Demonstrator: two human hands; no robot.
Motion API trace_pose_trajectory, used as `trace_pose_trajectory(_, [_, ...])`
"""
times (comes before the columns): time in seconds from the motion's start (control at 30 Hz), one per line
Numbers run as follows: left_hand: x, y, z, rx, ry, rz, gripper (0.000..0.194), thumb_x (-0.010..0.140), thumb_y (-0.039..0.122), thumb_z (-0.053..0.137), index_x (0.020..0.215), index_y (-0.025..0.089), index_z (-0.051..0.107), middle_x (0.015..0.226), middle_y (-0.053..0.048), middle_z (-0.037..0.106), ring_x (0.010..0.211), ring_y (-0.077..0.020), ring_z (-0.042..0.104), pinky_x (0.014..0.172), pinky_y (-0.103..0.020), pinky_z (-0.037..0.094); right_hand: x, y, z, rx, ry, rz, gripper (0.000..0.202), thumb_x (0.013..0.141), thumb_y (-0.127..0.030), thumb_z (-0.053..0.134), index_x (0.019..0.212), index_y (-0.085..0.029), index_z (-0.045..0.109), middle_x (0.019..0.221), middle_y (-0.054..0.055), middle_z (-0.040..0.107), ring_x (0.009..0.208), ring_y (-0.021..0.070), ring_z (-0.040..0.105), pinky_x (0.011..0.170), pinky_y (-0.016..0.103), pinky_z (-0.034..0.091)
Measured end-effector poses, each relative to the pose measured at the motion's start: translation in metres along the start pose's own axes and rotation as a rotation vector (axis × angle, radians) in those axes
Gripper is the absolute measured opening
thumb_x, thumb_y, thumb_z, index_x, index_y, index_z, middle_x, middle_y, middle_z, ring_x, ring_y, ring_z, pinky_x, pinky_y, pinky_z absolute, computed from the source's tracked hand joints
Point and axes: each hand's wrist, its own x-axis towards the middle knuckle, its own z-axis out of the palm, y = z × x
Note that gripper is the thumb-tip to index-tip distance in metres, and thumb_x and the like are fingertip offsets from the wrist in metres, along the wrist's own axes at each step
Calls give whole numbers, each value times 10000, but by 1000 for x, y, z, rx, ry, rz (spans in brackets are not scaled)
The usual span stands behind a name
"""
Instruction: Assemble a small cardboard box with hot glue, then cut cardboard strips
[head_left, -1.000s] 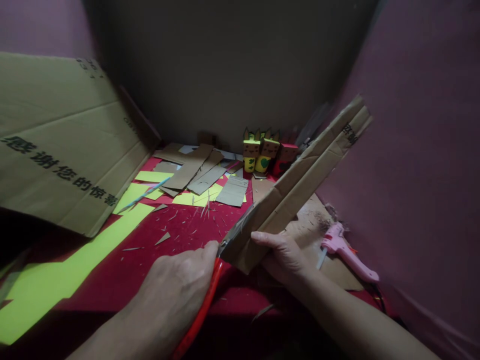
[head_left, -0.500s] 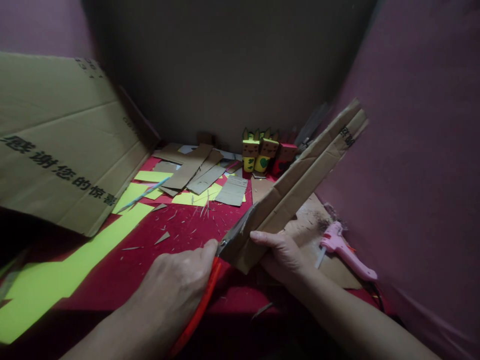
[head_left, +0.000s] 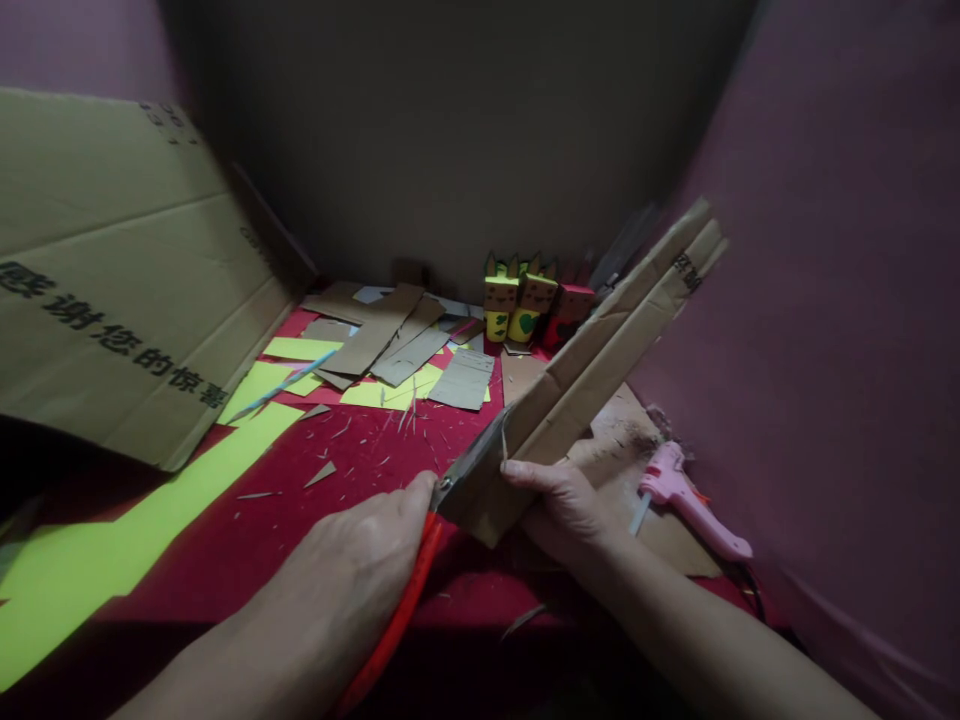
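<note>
A long folded cardboard piece (head_left: 592,380) slants up to the right, with printed marks near its far end. My right hand (head_left: 559,505) grips its lower part, thumb on the near face. My left hand (head_left: 367,550) is closed on red-handled scissors (head_left: 401,625). Their metal blades lie along the left edge of the cardboard piece, partly hidden by it. Below the hands, thin scraps lie on the red cloth (head_left: 300,540).
A large printed cardboard box (head_left: 127,260) stands at left, beside yellow paper (head_left: 172,500). Cardboard offcuts (head_left: 382,330) and small yellow and red figures (head_left: 529,305) are at the back. A pink glue gun (head_left: 694,505) lies at right on cardboard.
The view has shifted slightly, and the far end of the cardboard piece sits a little further left. Both hands keep their holds.
</note>
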Motion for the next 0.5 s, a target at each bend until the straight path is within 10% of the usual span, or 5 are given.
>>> trace_pose_trajectory(0.5, [3, 15, -18, 108, -104, -31, 199, 857, 269, 415, 902, 187, 591, 705, -57, 654, 627, -194, 636, 584, -269, 496, -1, 2, -2, 15, 0, 10, 460, 535, -75, 770, 983, -166, 715, 832, 55, 770, 898, 287, 706, 865, 434, 540])
